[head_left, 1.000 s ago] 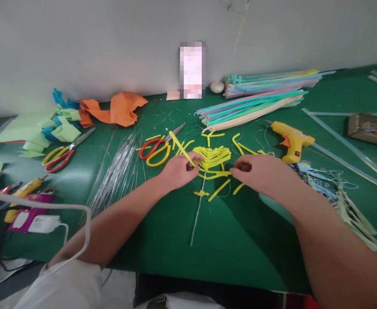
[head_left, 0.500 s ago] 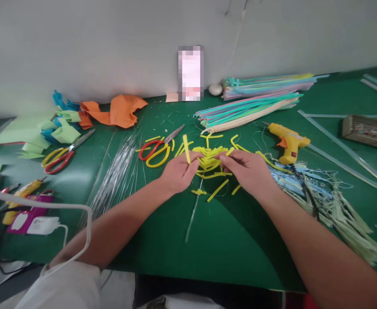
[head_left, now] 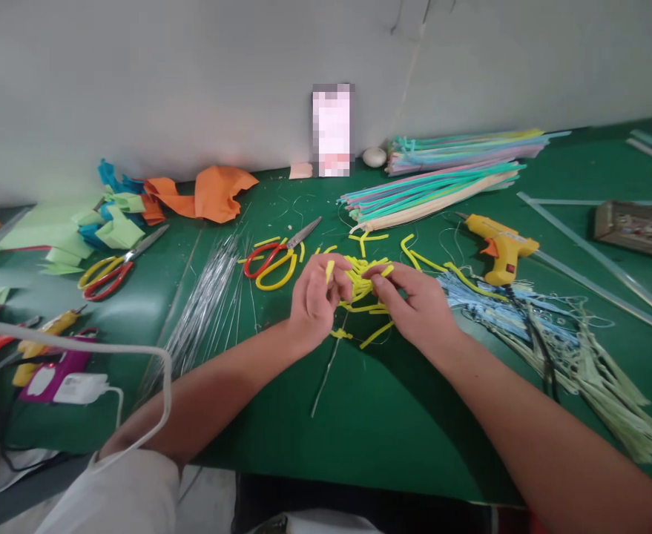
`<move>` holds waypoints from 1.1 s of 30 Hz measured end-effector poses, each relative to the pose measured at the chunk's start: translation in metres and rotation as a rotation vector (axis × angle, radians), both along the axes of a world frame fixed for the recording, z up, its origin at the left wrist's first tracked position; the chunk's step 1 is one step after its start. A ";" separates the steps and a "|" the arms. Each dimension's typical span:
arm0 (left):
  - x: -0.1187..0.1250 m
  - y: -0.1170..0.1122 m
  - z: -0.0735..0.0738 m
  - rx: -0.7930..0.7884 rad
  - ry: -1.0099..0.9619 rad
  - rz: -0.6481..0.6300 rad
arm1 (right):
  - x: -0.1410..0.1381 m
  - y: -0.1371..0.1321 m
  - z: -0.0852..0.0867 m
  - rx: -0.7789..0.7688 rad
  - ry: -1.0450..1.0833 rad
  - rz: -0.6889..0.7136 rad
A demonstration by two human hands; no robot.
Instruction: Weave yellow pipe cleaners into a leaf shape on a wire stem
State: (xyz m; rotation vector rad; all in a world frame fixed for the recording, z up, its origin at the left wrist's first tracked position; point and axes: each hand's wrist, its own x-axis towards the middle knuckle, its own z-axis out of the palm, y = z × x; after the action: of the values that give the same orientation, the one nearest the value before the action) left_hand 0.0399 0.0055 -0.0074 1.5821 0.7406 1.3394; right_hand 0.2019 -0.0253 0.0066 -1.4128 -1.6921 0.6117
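Observation:
My left hand [head_left: 311, 304] is closed, pinching a short yellow pipe cleaner piece [head_left: 329, 270] that sticks up between the fingers. Closed too, my right hand [head_left: 417, 308] grips another yellow piece [head_left: 384, 271] between thumb and forefinger. Between and behind the hands lies a cluster of bent yellow pipe cleaner pieces [head_left: 359, 280], partly hidden by the fingers. Below it, a small yellow twist [head_left: 341, 334] sits by a thin wire [head_left: 323, 382] on the table. A loose yellow length [head_left: 377, 335] lies near my right hand.
Scissors [head_left: 277, 271] and metal wires [head_left: 206, 304] lie left. A yellow glue gun [head_left: 501, 245], raffia-like strands [head_left: 593, 371] and glue sticks [head_left: 604, 259] are right. Pipe cleaner bundles [head_left: 431, 196] and a phone [head_left: 332, 130] stand behind. A white cable [head_left: 167, 386] crosses my left arm.
My left hand has turned, its fingers curling upward, and the yellow piece in it now shows shorter. My right hand has shifted slightly left, still pinching its piece.

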 end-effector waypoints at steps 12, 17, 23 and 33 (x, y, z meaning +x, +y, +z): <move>-0.003 -0.007 -0.010 0.268 0.250 0.024 | -0.009 -0.006 0.000 0.138 -0.019 0.083; -0.001 -0.005 -0.013 0.206 0.279 0.029 | -0.011 -0.009 0.003 0.156 -0.012 0.044; 0.001 -0.005 -0.013 0.168 0.184 -0.015 | -0.012 -0.009 0.002 0.188 -0.026 0.065; 0.002 -0.005 -0.009 0.172 0.237 -0.013 | -0.013 -0.010 0.000 0.162 0.008 0.014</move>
State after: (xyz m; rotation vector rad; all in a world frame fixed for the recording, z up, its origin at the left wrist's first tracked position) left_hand 0.0414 0.0003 -0.0166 1.9037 0.7715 1.2458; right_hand 0.1889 -0.0354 0.0065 -1.2825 -1.7064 0.4759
